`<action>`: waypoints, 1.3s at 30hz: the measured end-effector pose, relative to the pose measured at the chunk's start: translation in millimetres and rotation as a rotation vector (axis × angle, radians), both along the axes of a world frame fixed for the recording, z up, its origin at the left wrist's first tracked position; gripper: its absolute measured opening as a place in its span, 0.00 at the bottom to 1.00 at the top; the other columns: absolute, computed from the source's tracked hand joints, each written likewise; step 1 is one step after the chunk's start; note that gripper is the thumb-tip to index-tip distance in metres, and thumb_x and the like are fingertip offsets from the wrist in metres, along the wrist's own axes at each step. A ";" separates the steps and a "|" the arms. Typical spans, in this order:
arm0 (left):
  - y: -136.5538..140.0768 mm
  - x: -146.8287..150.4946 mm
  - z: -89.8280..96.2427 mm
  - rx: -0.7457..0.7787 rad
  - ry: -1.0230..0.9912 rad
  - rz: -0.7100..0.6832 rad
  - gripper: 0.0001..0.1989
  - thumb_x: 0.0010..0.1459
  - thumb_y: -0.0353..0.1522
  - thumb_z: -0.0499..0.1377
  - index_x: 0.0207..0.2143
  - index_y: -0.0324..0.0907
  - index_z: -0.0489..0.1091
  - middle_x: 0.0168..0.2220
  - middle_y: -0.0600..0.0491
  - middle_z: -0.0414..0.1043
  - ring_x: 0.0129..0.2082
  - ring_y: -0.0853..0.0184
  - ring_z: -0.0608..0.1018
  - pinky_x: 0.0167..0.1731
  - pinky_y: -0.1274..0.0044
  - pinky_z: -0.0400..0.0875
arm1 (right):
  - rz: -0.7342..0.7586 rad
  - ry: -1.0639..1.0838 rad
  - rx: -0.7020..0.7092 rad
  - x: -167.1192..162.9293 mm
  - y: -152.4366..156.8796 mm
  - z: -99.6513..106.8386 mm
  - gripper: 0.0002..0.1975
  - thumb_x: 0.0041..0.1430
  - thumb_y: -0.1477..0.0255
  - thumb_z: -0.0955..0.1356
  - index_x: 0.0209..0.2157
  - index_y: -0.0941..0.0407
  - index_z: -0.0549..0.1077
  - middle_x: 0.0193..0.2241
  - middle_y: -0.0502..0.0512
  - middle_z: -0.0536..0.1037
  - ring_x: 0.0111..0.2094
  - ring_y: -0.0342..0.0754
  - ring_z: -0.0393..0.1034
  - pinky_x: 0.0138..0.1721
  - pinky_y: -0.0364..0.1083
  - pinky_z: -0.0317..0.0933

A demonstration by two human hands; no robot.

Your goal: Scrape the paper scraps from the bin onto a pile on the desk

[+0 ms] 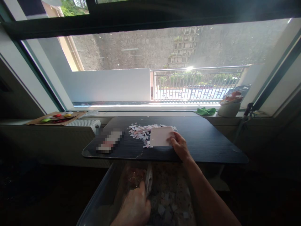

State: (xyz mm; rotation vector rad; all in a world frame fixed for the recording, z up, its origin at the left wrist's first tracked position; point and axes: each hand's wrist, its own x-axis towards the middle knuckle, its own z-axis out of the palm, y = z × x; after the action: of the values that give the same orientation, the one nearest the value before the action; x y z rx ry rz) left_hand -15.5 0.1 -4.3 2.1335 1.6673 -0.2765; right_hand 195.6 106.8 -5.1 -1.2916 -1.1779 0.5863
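My right hand [180, 145] grips the right edge of a flat, pale, rectangular card [161, 136], tilted over the tabletop. Behind and left of it lies a loose pile of small white and pinkish paper scraps [139, 131]. Below the table's front edge, my left hand [135, 204] reaches into a large clear plastic bin [94, 201]. Its fingers are closed at the edge of a shiny clear plastic bag [134, 176] with reddish contents. Shadow hides part of that grip. More paper scraps [166, 205] lie in the bin to the right.
The dark table [207, 142] stands against the windowsill. At its left lies a pixelated item [109, 142]. A white radiator [84, 123] and cardboard [35, 119] with colourful pieces are further left. A green cloth [205, 111] and a pale pot [229, 108] sit on the sill.
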 end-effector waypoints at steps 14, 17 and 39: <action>-1.3 0.7 2.6 -0.020 0.020 0.006 0.21 0.49 0.29 0.46 0.47 0.35 0.57 0.38 0.42 0.71 0.40 0.58 0.72 0.38 0.70 0.64 | -0.177 0.008 0.024 4.4 0.1 -2.6 0.16 0.45 0.69 0.60 0.36 0.58 0.71 0.28 0.52 0.73 0.28 0.46 0.64 0.29 0.43 0.58; -1.7 0.3 1.6 -0.011 0.018 0.007 0.20 0.48 0.28 0.46 0.46 0.35 0.58 0.38 0.43 0.71 0.39 0.58 0.73 0.37 0.70 0.65 | -0.218 0.040 0.034 4.5 -0.9 -2.1 0.17 0.45 0.69 0.60 0.37 0.58 0.70 0.27 0.52 0.72 0.27 0.45 0.63 0.29 0.43 0.58; -1.0 0.0 3.2 -0.034 0.009 0.002 0.21 0.49 0.28 0.46 0.47 0.34 0.57 0.38 0.42 0.71 0.40 0.56 0.72 0.38 0.67 0.64 | -0.125 0.033 0.013 3.6 -2.3 -1.4 0.15 0.44 0.69 0.59 0.32 0.59 0.72 0.23 0.50 0.71 0.25 0.44 0.62 0.26 0.41 0.56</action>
State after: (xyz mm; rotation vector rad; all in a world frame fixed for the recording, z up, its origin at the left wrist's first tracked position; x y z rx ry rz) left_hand -15.5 -0.9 -1.1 2.1087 1.6577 -0.3120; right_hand 199.2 104.5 -6.5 -1.3296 -1.0635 0.5059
